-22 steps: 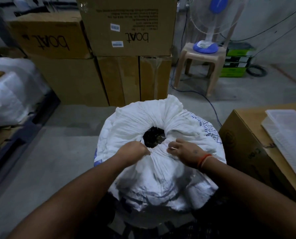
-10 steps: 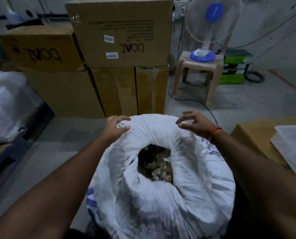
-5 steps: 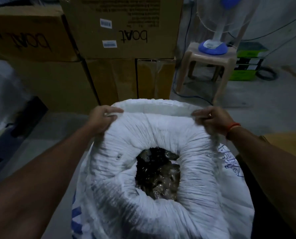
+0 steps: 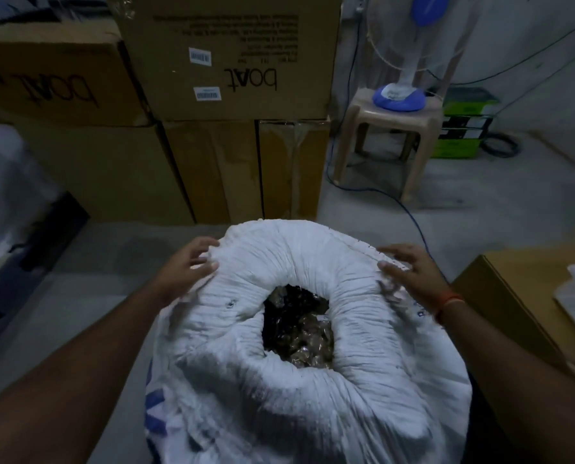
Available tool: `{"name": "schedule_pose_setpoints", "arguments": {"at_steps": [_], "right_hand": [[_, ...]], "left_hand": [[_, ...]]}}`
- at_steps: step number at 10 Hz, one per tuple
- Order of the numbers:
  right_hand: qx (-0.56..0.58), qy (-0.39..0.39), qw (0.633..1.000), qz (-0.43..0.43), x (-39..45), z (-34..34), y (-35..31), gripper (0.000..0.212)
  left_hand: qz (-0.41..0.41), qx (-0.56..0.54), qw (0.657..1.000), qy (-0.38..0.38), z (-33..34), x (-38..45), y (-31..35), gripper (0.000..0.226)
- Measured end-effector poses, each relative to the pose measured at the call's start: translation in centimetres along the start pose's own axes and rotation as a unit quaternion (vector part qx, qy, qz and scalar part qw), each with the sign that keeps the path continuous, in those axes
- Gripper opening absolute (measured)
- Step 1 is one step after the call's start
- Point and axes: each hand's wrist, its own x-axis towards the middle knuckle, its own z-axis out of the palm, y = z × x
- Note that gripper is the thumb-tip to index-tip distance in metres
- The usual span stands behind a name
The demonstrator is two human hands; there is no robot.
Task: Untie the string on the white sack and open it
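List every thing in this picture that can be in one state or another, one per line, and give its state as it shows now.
White sack: untied, mouth open, rim rolled outward, contents showing.
Left hand: open, fingers spread on the sack's rim.
Right hand: open, resting flat on the rim.
Table fan: upright on the plastic stool; running or not, cannot tell.
Top cardboard box: closed, print upside down.

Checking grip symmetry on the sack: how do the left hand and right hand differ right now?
The left hand rests on the left side of the white sack rim, fingers spread and curled onto the fabric; the right hand lies flatter on the right side. The right wrist wears an orange thread band; the left wrist is bare. Both hands are open on the rolled rim, neither clearly pinching it, with the mouth already open between them.
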Motion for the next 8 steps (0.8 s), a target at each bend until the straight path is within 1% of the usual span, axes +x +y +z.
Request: {"name": "schedule_pose_setpoints", "arguments": {"at_steps": [1,2,3,4,5,6,7,8], "right_hand": [[0.001,-0.099,0.995,0.026,-4.6,-1.4,-0.1,0.034],[0.048,-0.136,0.988,0.054,-7.8,-0.9,-0.3,0.035],[0.113,-0.137,0.979,0.104,-9.5,-0.2,-0.8,0.039],[0.117,-0.158,0.969,0.150,-10.2,0.2,-1.4,0.042],[0.016,-0.098,0.987,0.130,-10.3,-0.5,-1.2,0.030],[-0.117,-0.035,0.983,0.134,-10.8,-2.0,-0.4,0.020],[-0.154,-0.040,0.980,0.117,-11.5,-3.2,-0.2,0.023],[-0.192,-0.032,0.978,0.076,-11.1,-2.6,-1.9,0.036]], "left_hand": [[-0.055,-0.050,0.997,-0.031,-1.3,-4.2,0.0,0.043],[-0.115,-0.077,0.989,-0.042,-0.4,-8.2,0.4,0.043],[-0.160,-0.071,0.983,-0.055,0.6,-11.0,0.3,0.036],[-0.151,-0.085,0.983,-0.067,0.9,-12.8,0.7,0.034],[-0.121,0.022,0.992,0.023,0.0,-13.6,1.2,0.035],[-0.103,0.125,0.982,0.099,-1.6,-13.7,1.3,0.040],[-0.084,0.171,0.975,0.112,-2.4,-13.4,1.2,0.038],[-0.075,0.216,0.965,0.127,-1.8,-12.3,1.7,0.028]]}}
